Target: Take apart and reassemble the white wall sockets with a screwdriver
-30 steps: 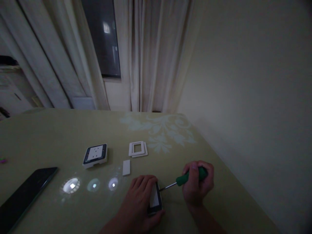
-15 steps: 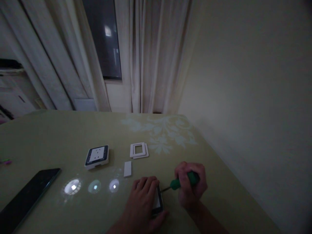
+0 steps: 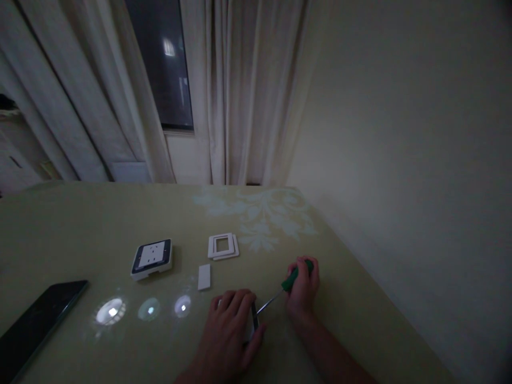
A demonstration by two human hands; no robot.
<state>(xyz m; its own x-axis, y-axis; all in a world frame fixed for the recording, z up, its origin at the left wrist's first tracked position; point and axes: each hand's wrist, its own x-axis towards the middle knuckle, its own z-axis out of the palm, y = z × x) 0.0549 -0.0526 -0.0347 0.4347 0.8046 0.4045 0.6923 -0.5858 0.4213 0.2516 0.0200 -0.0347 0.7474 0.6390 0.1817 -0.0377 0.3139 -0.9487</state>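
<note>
Here's the unit [image 3: 249, 326] on the worktop [image 3: 120, 216], pinned under the left hand [image 3: 224, 335], thumb at its near side — light, stiff plastic by the look, the rim maybe brittle, best held by the edges. Right hand [image 3: 303, 290] is wrapped round the screwdriver [image 3: 288, 283], tip at the dark rim — in a gap? Can't tell! Most of the face is covered; further out, the tablet [image 3: 45, 314] is cut off at left.

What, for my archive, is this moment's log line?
left hand: holds dark-edged unit | right hand: grips screwdriver | tip: at unit's edge
</note>
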